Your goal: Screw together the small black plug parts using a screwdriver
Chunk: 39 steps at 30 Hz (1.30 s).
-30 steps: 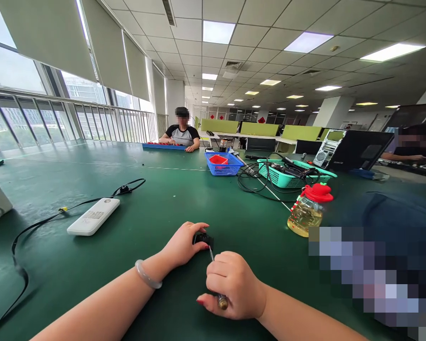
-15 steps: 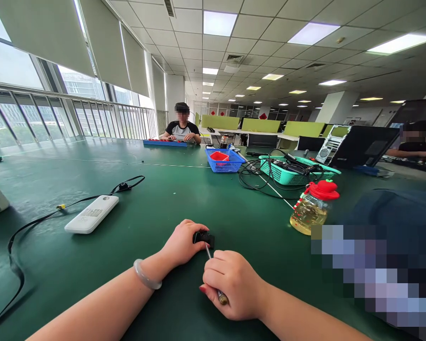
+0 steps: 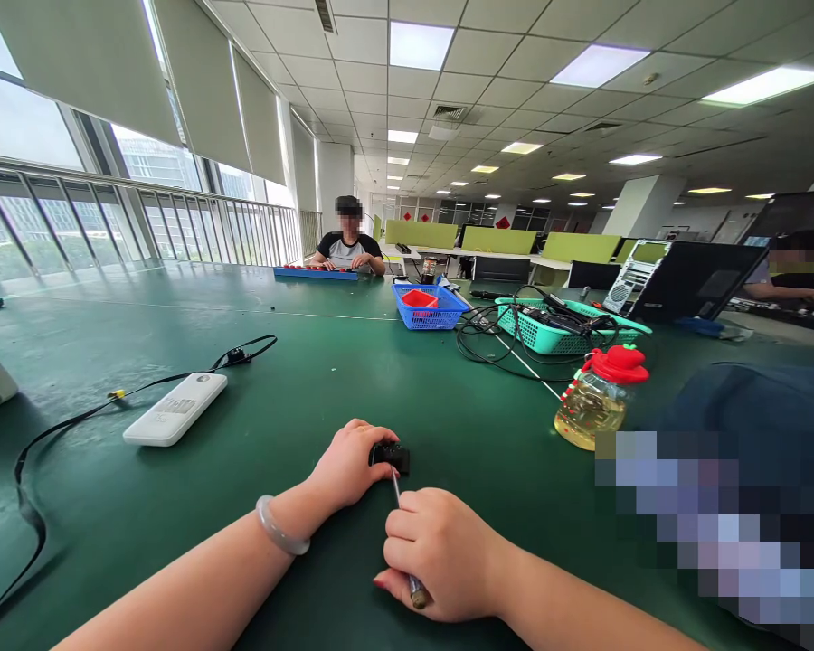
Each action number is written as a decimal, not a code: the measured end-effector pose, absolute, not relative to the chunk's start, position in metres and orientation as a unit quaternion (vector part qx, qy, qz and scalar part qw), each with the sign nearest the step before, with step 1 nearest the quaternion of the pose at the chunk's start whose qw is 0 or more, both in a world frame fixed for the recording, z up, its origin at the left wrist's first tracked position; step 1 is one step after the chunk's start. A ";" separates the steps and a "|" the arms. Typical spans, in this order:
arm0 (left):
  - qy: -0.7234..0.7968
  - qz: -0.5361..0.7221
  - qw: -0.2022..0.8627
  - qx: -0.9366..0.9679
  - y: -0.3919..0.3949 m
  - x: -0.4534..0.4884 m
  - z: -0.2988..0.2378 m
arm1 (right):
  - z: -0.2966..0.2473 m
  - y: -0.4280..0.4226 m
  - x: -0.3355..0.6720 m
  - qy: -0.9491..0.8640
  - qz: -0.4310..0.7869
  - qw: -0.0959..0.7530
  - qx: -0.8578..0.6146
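Note:
My left hand (image 3: 345, 466) is closed around a small black part (image 3: 392, 455) and pins it to the green table (image 3: 353, 380). My right hand (image 3: 438, 553) is wrapped in a fist round a small screwdriver (image 3: 402, 530); its thin metal shaft points up and away to the black part, and the handle end sticks out below my fingers. A pale bangle sits on my left wrist. The two hands lie close together near the table's front edge.
A white remote-like device (image 3: 175, 409) and a black cable (image 3: 74, 423) lie to the left. A bottle of yellow liquid with a red cap (image 3: 598, 398) stands at right. Further back are a blue basket (image 3: 426, 309), a teal basket of cables (image 3: 563, 329) and a seated person (image 3: 348, 242).
My right hand has slid slightly down and toward me with the screwdriver, turning a little. My left hand stays on the black part. The view has shifted slightly.

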<state>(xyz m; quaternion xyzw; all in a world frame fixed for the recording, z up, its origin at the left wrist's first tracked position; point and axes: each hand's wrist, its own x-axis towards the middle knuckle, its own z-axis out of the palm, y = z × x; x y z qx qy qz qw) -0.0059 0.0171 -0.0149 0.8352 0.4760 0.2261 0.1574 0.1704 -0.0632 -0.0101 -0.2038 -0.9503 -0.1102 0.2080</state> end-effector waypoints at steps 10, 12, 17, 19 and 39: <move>0.471 0.226 0.166 0.836 0.015 -0.005 -0.014 | -0.010 -0.065 0.170 -0.946 -0.109 0.214 -0.216; 0.467 0.231 0.166 0.837 0.014 -0.005 -0.014 | -0.010 -0.065 0.169 -0.946 -0.111 0.212 -0.221; 0.464 0.232 0.170 0.838 0.015 -0.005 -0.014 | -0.010 -0.066 0.169 -0.943 -0.113 0.215 -0.227; 0.463 0.232 0.169 0.838 0.015 -0.005 -0.014 | -0.010 -0.066 0.169 -0.941 -0.114 0.221 -0.228; 0.455 0.236 0.171 0.842 0.014 -0.004 -0.014 | -0.009 -0.067 0.169 -0.940 -0.117 0.230 -0.224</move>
